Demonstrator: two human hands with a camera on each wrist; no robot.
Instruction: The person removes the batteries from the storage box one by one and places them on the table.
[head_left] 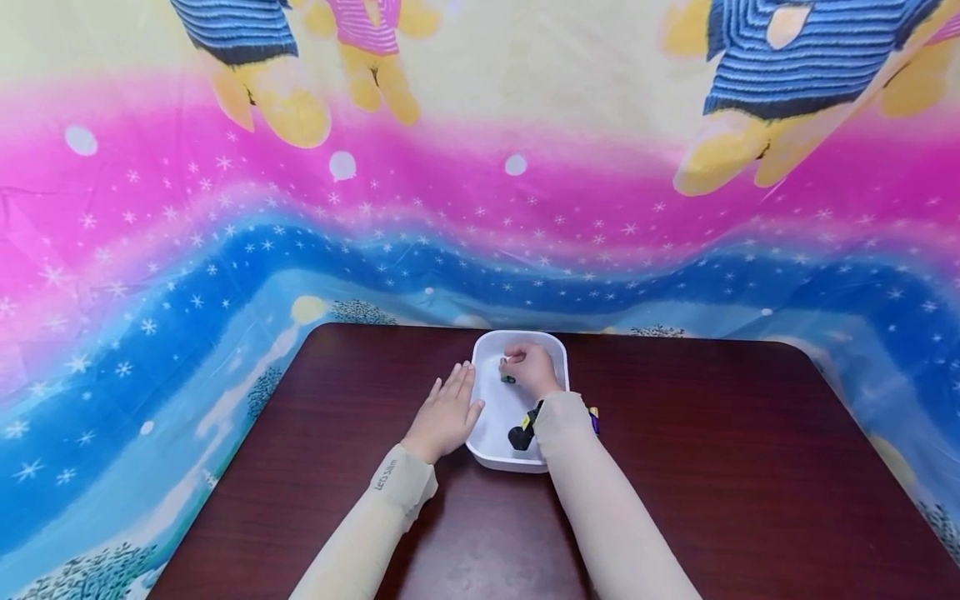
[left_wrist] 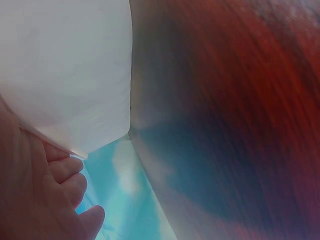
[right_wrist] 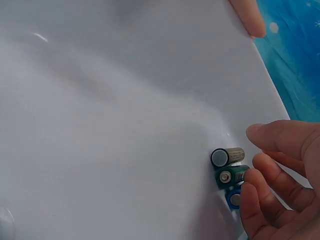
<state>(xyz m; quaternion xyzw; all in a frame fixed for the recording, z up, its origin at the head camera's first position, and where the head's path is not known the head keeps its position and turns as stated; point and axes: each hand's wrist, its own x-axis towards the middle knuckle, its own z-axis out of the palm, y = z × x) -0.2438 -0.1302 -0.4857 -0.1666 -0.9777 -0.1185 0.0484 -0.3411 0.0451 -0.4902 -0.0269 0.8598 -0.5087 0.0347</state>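
My left hand (head_left: pixel 441 415), straight-fingered, rests against a white tray (head_left: pixel 495 417). In its far half lie a dull gold battery (right_wrist: pixel 228 157), a silver-tipped green battery (right_wrist: pixel 227 176) and a blue battery (right_wrist: pixel 233 198). Beside them, my right hand (head_left: pixel 534 369) has thumb and fingers parted.

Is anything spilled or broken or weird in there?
Nothing stands out. The three batteries sit grouped together inside the white tray, by the right hand, and I see no spill or crack. Fingers partly cover the blue battery, so I can't check all of it.
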